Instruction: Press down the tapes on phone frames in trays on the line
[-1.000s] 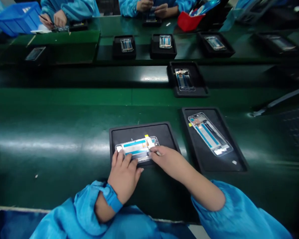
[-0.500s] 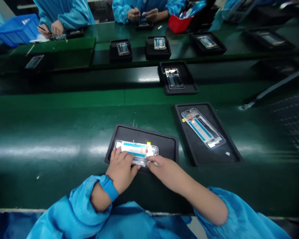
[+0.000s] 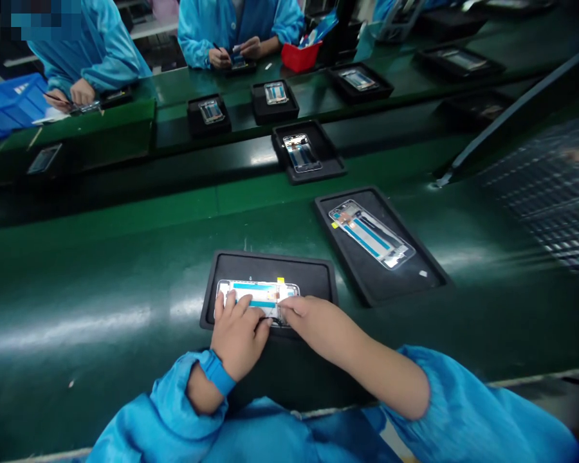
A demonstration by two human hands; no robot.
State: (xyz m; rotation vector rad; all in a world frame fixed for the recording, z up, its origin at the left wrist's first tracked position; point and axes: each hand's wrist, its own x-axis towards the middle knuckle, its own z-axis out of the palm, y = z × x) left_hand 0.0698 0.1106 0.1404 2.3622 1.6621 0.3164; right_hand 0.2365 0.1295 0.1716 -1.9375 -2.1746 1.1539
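Observation:
A phone frame [image 3: 255, 294] with blue strips and a yellow tab lies sideways in a black tray [image 3: 313, 267] in front of me. My left hand [image 3: 237, 328] rests over its left part, fingers spread on the frame and thumb near the lower edge. My right hand [image 3: 316, 321] reaches in from the right, thumb and forefinger pinched together at the frame's lower right part. What they pinch is too small to make out. A dark curved strip [image 3: 273, 320] shows at the frame's lower edge, between left thumb and right fingertips.
At the right, a second black tray [image 3: 405, 283] holds another phone frame [image 3: 371, 235] and a small white scrap [image 3: 422, 274]. Farther off sit several more trays, a red bin [image 3: 302, 56] and a blue crate [image 3: 12, 106]. Two co-workers work across the bench. A wire rack [image 3: 550, 199] stands right.
The view has turned, so the background sits farther left and tilted. Both hands stay at the same phone frame. The dark strip at its lower edge now shows as a raised curve.

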